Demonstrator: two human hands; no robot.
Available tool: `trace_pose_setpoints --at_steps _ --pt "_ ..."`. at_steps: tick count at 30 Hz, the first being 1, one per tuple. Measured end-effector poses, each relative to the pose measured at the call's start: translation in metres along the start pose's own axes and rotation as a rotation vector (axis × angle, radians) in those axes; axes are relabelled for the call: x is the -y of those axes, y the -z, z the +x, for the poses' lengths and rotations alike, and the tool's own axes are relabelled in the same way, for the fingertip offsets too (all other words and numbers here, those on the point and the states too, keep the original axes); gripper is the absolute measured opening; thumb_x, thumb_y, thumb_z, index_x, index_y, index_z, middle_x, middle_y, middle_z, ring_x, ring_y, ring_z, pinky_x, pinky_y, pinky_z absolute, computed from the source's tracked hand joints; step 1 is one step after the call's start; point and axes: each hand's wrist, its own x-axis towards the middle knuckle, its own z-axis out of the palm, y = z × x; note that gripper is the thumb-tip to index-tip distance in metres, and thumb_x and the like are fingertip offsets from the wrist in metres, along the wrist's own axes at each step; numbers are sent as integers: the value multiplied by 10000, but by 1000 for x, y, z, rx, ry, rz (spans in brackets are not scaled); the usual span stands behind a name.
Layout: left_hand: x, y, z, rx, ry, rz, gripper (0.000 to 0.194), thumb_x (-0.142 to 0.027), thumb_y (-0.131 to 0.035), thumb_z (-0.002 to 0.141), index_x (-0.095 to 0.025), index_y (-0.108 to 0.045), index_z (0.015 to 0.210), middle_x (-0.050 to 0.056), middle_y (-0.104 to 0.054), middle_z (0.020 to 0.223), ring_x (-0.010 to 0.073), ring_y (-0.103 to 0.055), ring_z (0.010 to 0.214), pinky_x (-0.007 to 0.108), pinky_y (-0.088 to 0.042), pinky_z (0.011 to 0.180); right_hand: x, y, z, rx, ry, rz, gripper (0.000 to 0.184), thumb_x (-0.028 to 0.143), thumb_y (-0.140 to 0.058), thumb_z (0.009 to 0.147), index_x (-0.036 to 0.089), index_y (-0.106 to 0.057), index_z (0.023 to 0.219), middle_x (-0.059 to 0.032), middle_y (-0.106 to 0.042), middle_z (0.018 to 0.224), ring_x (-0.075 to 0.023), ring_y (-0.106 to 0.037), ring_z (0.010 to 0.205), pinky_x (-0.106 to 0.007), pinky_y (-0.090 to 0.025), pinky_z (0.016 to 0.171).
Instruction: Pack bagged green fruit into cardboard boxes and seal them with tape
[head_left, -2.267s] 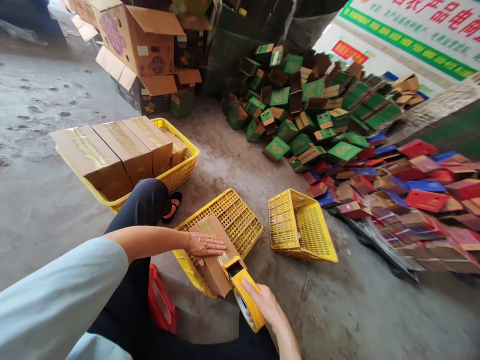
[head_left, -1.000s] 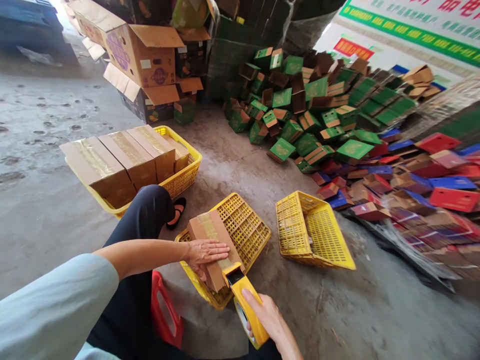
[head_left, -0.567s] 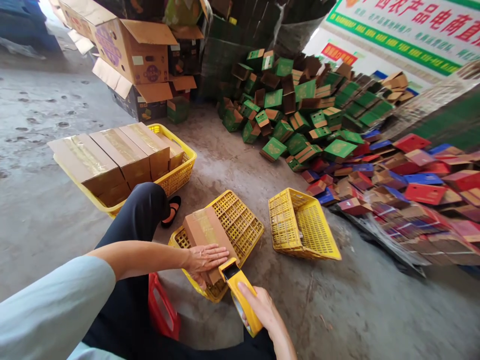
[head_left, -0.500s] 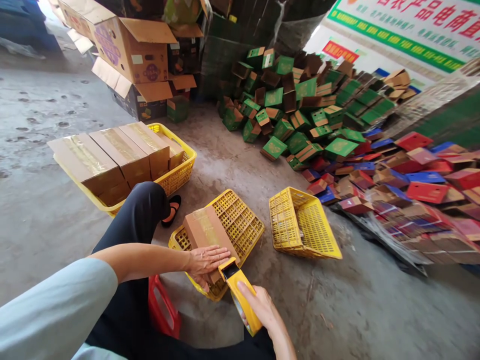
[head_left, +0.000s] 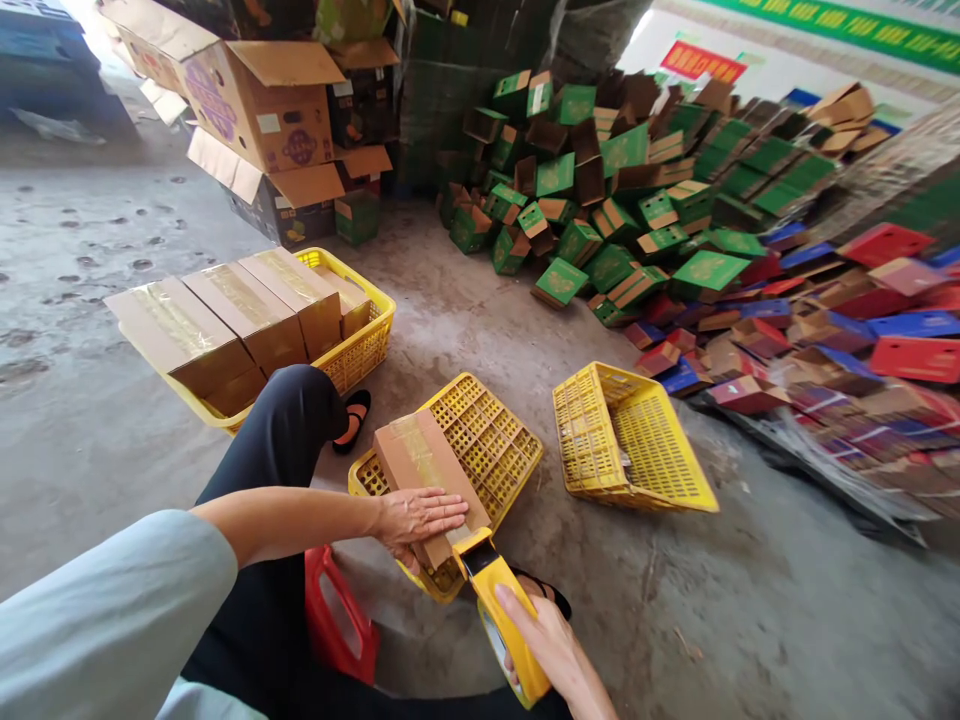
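A brown cardboard box (head_left: 431, 460) lies on an upturned yellow plastic crate (head_left: 487, 440), with a strip of tape along its top. My left hand (head_left: 421, 520) rests flat on the box's near part, fingers stretched out together. In my right hand (head_left: 551, 640) is a yellow tape dispenser (head_left: 510, 630), my fingers wrapped round its body. The dispenser's head touches or nearly touches the near end of the box; the exact contact is hard to see.
At the left, a yellow crate (head_left: 352, 355) holds several taped boxes (head_left: 232, 300). Another yellow crate (head_left: 637, 450) stands at the right. Behind lie heaps of green boxes (head_left: 559, 282) and red and blue boxes (head_left: 915, 357). Larger cartons (head_left: 277, 120) are stacked at the back left. A red plastic object (head_left: 341, 620) sits between my legs.
The view has shifted slightly, so most things on the right appear further right. My left hand stays on the box and my right hand keeps hold of the dispenser at its near end.
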Motion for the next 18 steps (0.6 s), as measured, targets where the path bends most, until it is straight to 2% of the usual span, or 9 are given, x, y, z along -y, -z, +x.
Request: trace_pose_setpoints --at_steps 5,10,14,18 --pt "20 17 0 96 -64 -159 952 -603 -621 919 -71 -325 1651 206 -272 1719 331 -236 1612 465 -201 1321 7 -11 -24 -1 0 92 547 738 -554 904 195 -621 892 -50 -700 576 -233 -707 523 -310 -577 511" --pt "34 26 -12 140 -144 -247 962 -651 -593 906 -45 -388 1624 228 -319 1693 351 -271 1596 462 -222 1308 19 -32 -35 -2 40 133 544 753 -561 905 212 -608 872 -32 -692 555 -208 -685 490 -290 -568 508" --pt "28 30 -32 181 -126 -244 932 -690 -554 913 -91 -431 1616 187 -377 1680 341 -304 1587 444 -268 1294 27 -44 -42 49 59 117 548 762 -575 888 214 -589 871 -19 -677 538 -202 -687 486 -274 -563 497" --pt "6 22 -43 165 -77 -157 1080 -773 -517 899 -28 -307 1652 226 -242 1723 357 -211 1618 468 -191 1317 24 -51 -43 62 72 77 557 773 -589 869 217 -587 882 -13 -674 541 -197 -682 480 -263 -549 468"
